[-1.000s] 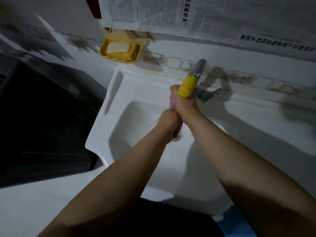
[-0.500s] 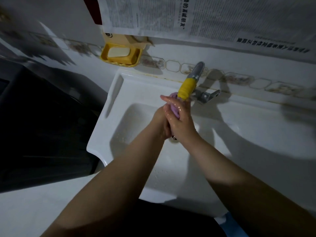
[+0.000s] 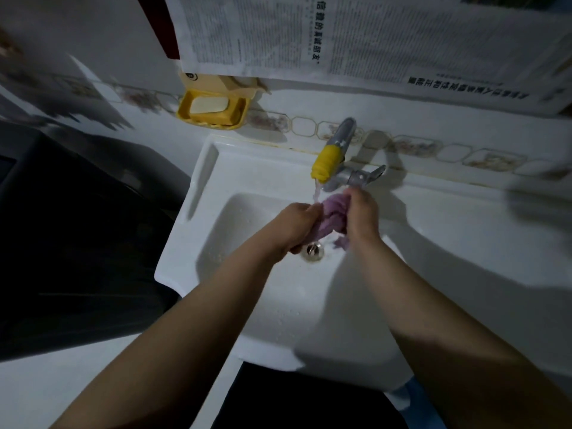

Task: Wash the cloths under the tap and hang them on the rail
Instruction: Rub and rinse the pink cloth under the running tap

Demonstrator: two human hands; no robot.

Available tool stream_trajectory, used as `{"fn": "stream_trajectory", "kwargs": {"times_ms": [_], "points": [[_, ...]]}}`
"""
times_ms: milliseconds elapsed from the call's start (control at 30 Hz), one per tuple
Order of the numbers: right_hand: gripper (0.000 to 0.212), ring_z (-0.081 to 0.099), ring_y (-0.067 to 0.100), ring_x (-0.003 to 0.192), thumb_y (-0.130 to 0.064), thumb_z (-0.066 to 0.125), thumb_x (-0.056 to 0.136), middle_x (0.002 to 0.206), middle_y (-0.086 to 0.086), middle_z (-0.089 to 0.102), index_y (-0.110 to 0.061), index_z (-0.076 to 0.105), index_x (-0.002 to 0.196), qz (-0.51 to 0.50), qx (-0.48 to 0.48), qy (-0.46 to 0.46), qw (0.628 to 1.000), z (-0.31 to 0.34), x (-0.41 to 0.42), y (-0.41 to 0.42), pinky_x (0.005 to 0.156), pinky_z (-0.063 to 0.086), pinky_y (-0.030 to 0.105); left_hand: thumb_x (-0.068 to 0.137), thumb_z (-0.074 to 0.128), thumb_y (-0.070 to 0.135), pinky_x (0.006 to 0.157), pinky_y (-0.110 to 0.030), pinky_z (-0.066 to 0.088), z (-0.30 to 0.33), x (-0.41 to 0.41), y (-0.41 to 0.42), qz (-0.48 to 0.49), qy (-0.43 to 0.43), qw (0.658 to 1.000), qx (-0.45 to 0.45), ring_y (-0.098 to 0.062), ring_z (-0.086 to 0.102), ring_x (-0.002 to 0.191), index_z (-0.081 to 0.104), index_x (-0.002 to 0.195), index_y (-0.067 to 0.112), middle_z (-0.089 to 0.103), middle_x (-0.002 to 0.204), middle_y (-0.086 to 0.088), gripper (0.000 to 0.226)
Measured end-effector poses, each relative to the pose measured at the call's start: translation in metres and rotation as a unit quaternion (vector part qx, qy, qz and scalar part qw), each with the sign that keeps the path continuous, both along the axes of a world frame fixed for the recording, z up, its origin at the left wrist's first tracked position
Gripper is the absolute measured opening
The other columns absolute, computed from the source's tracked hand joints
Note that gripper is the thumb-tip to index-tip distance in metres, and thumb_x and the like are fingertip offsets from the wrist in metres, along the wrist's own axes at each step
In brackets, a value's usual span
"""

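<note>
A bunched purple cloth (image 3: 332, 216) hangs over the white sink (image 3: 266, 187), just below the tap (image 3: 332, 153) with its yellow spout. Water runs from the spout onto the cloth's upper left part. My left hand (image 3: 294, 226) grips the cloth's left side, and my right hand (image 3: 362, 213) grips its right side. A loose end of the cloth shows below my right hand. No rail is in view.
The drain (image 3: 312, 250) lies under the cloth. A yellow soap dish (image 3: 213, 111) with a pale bar hangs on the wall at the sink's back left. Newspaper sheets (image 3: 356, 35) cover the wall above. A dark appliance (image 3: 62, 227) stands to the left.
My hands have moved apart and lower, away from the spout. The purple cloth, mostly hidden between them before, now shows stretched between both hands under the running water.
</note>
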State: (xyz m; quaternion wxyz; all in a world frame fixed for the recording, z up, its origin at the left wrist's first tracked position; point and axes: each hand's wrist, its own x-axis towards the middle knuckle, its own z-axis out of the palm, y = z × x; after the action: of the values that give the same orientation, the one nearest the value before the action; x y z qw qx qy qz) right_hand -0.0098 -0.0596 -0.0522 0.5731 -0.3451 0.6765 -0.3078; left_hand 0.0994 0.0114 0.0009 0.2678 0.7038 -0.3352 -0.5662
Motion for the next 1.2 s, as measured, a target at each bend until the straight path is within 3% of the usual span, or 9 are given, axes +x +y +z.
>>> {"fn": "stream_trajectory", "kwargs": {"times_ms": [100, 200, 367, 467, 567, 667, 900, 1067, 1200], "points": [[0.057, 0.06, 0.031, 0.093, -0.046, 0.029, 0.095, 0.142, 0.015, 0.045, -0.02, 0.027, 0.145, 0.042, -0.046, 0.117, 0.991, -0.019, -0.038, -0.005, 0.069, 0.045, 0.031, 0.098, 0.049, 0.033, 0.042, -0.02, 0.035, -0.012, 0.021, 0.0, -0.024, -0.079, 0.995, -0.053, -0.012, 0.042, 0.051, 0.06, 0.101, 0.006, 0.051, 0.069, -0.004, 0.03], [0.063, 0.041, 0.014, 0.06, -0.053, 0.024, 0.091, 0.126, 0.014, 0.055, -0.037, 0.005, 0.148, 0.071, -0.043, 0.127, 0.988, -0.014, -0.038, -0.031, 0.051, 0.039, 0.026, 0.087, 0.064, 0.007, 0.048, -0.012, 0.042, -0.02, 0.031, 0.001, -0.003, -0.096, 0.991, -0.097, -0.006, 0.057, 0.061, 0.059, 0.11, 0.005, 0.06, 0.081, -0.005, 0.024], [0.074, 0.058, 0.02, 0.064, -0.053, 0.03, 0.096, 0.12, 0.004, 0.046, -0.029, -0.016, 0.148, 0.243, -0.045, 0.15, 0.957, 0.016, -0.018, -0.037, 0.053, 0.049, 0.027, 0.077, 0.067, 0.001, 0.086, -0.025, 0.047, -0.043, 0.053, 0.003, -0.024, -0.243, 0.959, -0.147, -0.028, 0.057, 0.103, 0.058, 0.125, 0.012, 0.057, 0.112, -0.014, 0.05], [0.066, 0.042, 0.017, 0.028, -0.058, 0.029, 0.096, 0.094, 0.012, 0.054, -0.027, 0.006, 0.15, 0.368, 0.044, 0.233, 0.899, 0.032, -0.038, -0.019, 0.034, 0.034, 0.017, 0.079, 0.06, -0.012, 0.07, -0.011, 0.048, -0.036, 0.071, 0.009, 0.054, -0.189, 0.964, -0.179, -0.008, 0.064, 0.075, 0.062, 0.113, 0.001, 0.06, 0.098, -0.009, 0.037], [0.057, 0.048, 0.021, 0.044, -0.052, 0.031, 0.098, 0.061, 0.007, 0.066, -0.007, 0.048, 0.128, 0.501, 0.124, 0.149, 0.843, 0.042, -0.042, 0.005, 0.043, 0.041, 0.025, 0.081, 0.059, -0.014, 0.061, -0.012, 0.052, -0.029, 0.092, 0.009, 0.131, -0.121, 0.958, -0.223, 0.005, 0.063, 0.064, 0.063, 0.107, -0.001, 0.064, 0.089, -0.005, 0.03], [0.045, 0.06, 0.018, 0.066, -0.044, 0.039, 0.097, 0.086, 0.007, 0.069, -0.007, 0.055, 0.117, 0.54, 0.219, 0.014, 0.813, 0.041, -0.04, 0.024, 0.06, 0.052, 0.026, 0.08, 0.059, -0.015, 0.063, -0.011, 0.051, -0.016, 0.107, 0.007, 0.097, -0.141, 0.955, -0.241, 0.005, 0.062, 0.069, 0.066, 0.102, 0.002, 0.065, 0.093, -0.004, 0.028], [0.03, 0.039, 0.008, 0.041, -0.039, 0.057, 0.092, 0.056, 0.001, 0.054, -0.013, 0.059, 0.106, 0.424, 0.143, 0.024, 0.894, 0.067, -0.035, 0.021, 0.038, 0.03, 0.019, 0.084, 0.069, 0.018, 0.079, -0.031, 0.047, -0.03, 0.138, 0.021, -0.165, -0.353, 0.913, -0.122, -0.024, 0.06, 0.091, 0.065, 0.102, 0.015, 0.063, 0.099, -0.005, 0.018], [0.02, 0.039, 0.006, 0.035, -0.019, 0.059, 0.092, 0.063, 0.006, 0.051, -0.005, 0.054, 0.105, 0.424, 0.151, -0.04, 0.892, 0.097, 0.012, 0.038, 0.032, 0.027, 0.014, 0.072, 0.081, 0.017, 0.077, -0.028, 0.048, -0.056, 0.109, 0.038, -0.213, -0.153, 0.965, 0.023, -0.022, 0.06, 0.096, 0.043, 0.129, 0.011, 0.06, 0.113, -0.014, 0.069], [0.011, 0.05, 0.013, 0.048, -0.008, 0.059, 0.09, 0.074, 0.01, 0.058, -0.01, 0.055, 0.1, 0.441, 0.15, -0.092, 0.88, 0.114, 0.036, 0.05, 0.032, 0.033, 0.014, 0.077, 0.07, -0.011, 0.08, -0.019, 0.052, -0.049, 0.078, 0.048, -0.281, 0.111, 0.952, -0.043, -0.002, 0.064, 0.088, 0.062, 0.102, 0.011, 0.065, 0.096, -0.002, 0.035]]}}
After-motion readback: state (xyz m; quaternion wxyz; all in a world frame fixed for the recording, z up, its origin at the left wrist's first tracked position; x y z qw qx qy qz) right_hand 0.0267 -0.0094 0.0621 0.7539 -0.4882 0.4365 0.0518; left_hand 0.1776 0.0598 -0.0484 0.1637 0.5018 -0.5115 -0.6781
